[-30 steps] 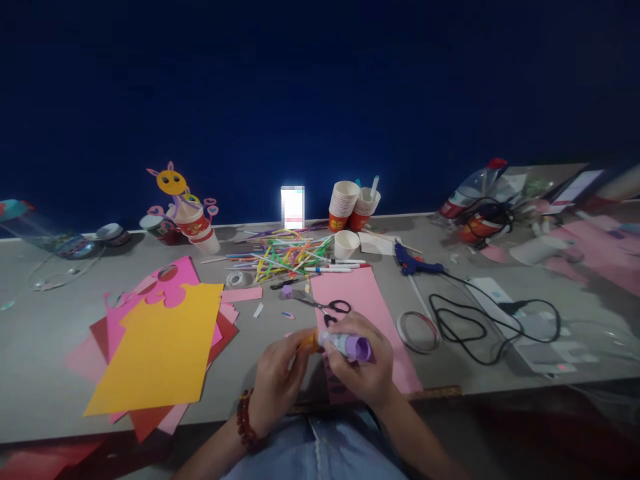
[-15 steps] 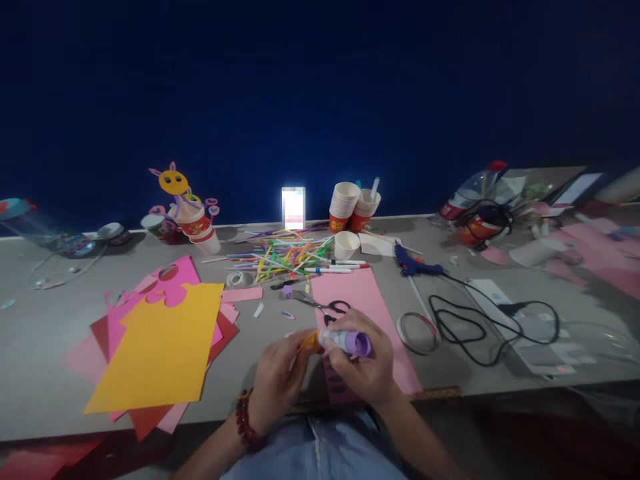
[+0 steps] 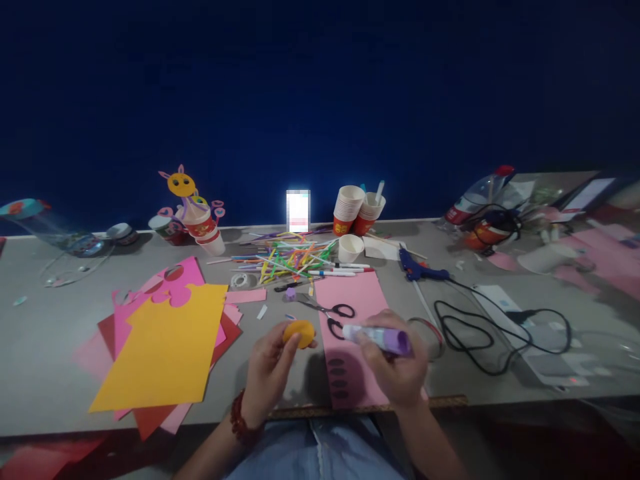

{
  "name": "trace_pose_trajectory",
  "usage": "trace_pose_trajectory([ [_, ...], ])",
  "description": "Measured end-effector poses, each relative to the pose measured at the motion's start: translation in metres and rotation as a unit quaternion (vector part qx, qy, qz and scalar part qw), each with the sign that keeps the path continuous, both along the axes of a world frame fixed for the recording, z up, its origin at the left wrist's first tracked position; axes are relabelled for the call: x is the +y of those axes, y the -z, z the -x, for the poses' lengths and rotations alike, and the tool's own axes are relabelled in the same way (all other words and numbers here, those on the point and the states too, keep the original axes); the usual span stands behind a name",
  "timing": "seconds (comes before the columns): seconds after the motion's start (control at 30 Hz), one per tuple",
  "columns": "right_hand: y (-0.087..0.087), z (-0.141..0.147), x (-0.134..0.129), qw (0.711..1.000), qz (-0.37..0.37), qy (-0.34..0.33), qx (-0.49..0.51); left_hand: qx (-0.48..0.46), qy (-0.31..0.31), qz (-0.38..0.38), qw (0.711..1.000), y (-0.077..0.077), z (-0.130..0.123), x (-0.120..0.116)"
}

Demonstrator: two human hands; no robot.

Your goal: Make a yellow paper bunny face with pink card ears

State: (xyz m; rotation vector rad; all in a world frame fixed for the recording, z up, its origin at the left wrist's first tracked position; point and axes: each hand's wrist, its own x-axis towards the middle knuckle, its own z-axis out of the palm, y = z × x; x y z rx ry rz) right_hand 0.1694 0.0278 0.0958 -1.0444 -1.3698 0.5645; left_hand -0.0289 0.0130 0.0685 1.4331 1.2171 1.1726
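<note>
My left hand (image 3: 273, 363) pinches a small round yellow paper disc (image 3: 300, 333) between thumb and fingers, its face turned up. In my right hand (image 3: 397, 373) is a glue stick (image 3: 380, 338) with a purple base, its white end pointing left toward the disc but apart from it. Below the glue stick lies a pink sheet (image 3: 353, 290) with several dark ovals (image 3: 339, 375) near its lower left edge. Black-handled scissors (image 3: 327, 309) rest open across that sheet. A small purple cap (image 3: 291, 293) sits by the scissors' blades.
Yellow cardboard (image 3: 167, 353) tops stacked coloured sheets at left. Behind are pipe cleaners (image 3: 295, 259), paper cups (image 3: 349, 210), a lit phone screen (image 3: 299, 211) and a yellow-faced paper figure (image 3: 181, 184) in a cup. At right are a blue glue gun (image 3: 420, 270), its black cord and a plastic bottle (image 3: 475, 197).
The glue stick, which was touching the yellow disc, has moved right and away from it in my right hand. My left hand has turned the disc to face upward.
</note>
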Motion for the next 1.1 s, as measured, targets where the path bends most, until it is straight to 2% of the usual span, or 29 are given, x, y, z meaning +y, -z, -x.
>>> trace_pose_trajectory([
  [0.1,0.011,-0.002,0.001,0.98,0.091,0.034,0.174,-0.114,-0.004,0.085,0.99,-0.001,0.003,0.008],
  [0.2,0.025,-0.002,0.004,0.92,0.218,-0.007,0.324,-0.149,-0.005,0.124,0.981,0.004,0.007,0.014],
  [0.3,0.036,-0.001,0.006,0.876,0.288,-0.045,0.384,-0.154,-0.015,0.132,0.979,0.011,0.015,0.024],
  [0.4,0.042,0.002,0.01,0.855,0.325,-0.097,0.393,-0.121,-0.05,0.116,0.985,0.018,0.027,0.041],
  [0.47,0.044,0.006,0.013,0.849,0.337,-0.123,0.387,-0.076,-0.08,0.081,0.991,0.019,0.034,0.055],
  [0.53,0.045,0.011,0.016,0.849,0.342,-0.132,0.379,-0.042,-0.079,0.052,0.995,0.018,0.037,0.068],
  [0.63,0.046,0.017,0.018,0.848,0.344,-0.141,0.378,0.018,-0.012,0.017,1.0,0.017,0.035,0.084],
  [0.73,0.048,0.019,0.016,0.851,0.339,-0.143,0.376,0.029,0.04,0.037,0.998,0.023,0.027,0.096],
  [0.83,0.052,0.017,0.014,0.863,0.327,-0.135,0.362,-0.003,0.071,0.079,0.994,0.029,0.022,0.102],
  [0.9,0.053,0.014,0.012,0.868,0.316,-0.138,0.356,-0.039,0.08,0.104,0.991,0.029,0.022,0.103],
  [1.03,0.049,0.014,0.009,0.873,0.302,-0.172,0.343,-0.136,0.089,0.141,0.977,0.01,0.029,0.091],
  [1.07,0.047,0.016,0.009,0.872,0.303,-0.184,0.337,-0.179,0.099,0.156,0.966,0.004,0.03,0.086],
  [1.1,0.046,0.018,0.008,0.871,0.304,-0.198,0.332,-0.256,0.111,0.183,0.943,-0.002,0.031,0.081],
])
